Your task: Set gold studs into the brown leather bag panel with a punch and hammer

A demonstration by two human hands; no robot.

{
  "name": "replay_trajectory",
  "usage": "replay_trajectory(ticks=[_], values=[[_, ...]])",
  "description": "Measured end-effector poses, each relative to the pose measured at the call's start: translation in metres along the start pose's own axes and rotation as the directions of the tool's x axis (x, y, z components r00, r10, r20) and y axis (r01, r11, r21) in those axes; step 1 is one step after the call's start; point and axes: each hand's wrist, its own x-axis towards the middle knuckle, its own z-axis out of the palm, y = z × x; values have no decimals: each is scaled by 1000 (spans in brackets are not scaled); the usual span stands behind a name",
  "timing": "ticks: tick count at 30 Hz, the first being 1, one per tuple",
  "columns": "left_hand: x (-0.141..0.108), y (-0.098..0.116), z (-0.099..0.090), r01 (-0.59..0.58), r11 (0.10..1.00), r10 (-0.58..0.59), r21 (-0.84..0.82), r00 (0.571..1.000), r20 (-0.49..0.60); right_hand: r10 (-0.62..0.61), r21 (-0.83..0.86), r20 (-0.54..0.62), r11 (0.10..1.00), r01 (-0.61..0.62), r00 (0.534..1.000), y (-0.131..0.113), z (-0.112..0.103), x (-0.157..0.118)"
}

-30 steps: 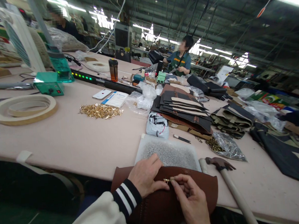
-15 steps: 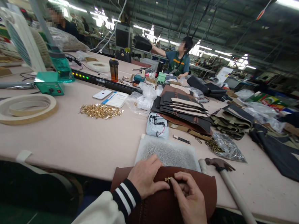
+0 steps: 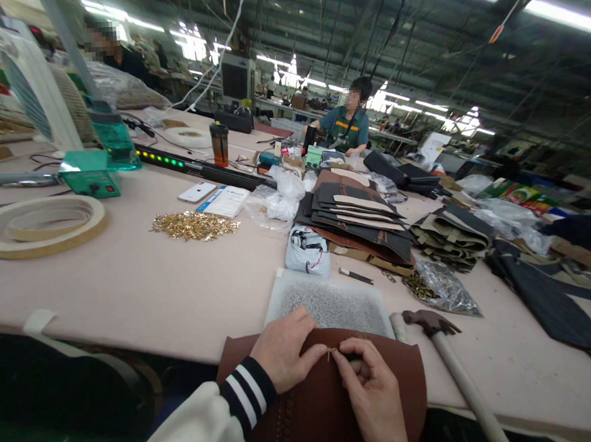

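A brown leather piece with a stitched seam lies over the table's front edge. Between thumb and finger, my right hand pinches a small gold metal piece just above the leather. My left hand rests on the leather's upper part, its thumb tip reaching to the left side of the gold piece; its fingers are spread from the thumb, their tips partly hidden. Behind both hands sits a pale slab with a speckled grey top.
A hammer lies at the right. Stacked dark leather pieces stand behind the slab. A pile of gold parts, tape rolls and a phone are at the left. Across the table is a person.
The gold piece has turned a little between my fingertips. The person across has lowered an arm, and the black bag is down on the table. The view has shifted slightly.
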Motion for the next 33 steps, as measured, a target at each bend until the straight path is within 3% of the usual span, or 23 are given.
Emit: replay_trajectory(ticks=[6,9,12,16,19,33], values=[[1,-2,0,12,999,-12,-34,1000,1,-53,-67,-6,996,52,999,-8,-4,3],[1,-2,1,14,999,-14,-43,1000,-3,-185,-217,12,959,183,983,-9,-15,10],[1,-3,2,11,999,-11,-48,1000,-6,-293,-364,114,877,314,949,-5,-29,24],[2,-4,3,11,999,-11,-43,1000,4,-197,-365,311,879,308,930,-3,-40,43],[4,-3,2,13,999,-12,-31,1000,16,-135,-347,387,895,280,912,-5,-43,52],[-3,2,1,-16,1000,16,-26,1000,4,-72,-407,377,883,234,924,-22,-47,41]])
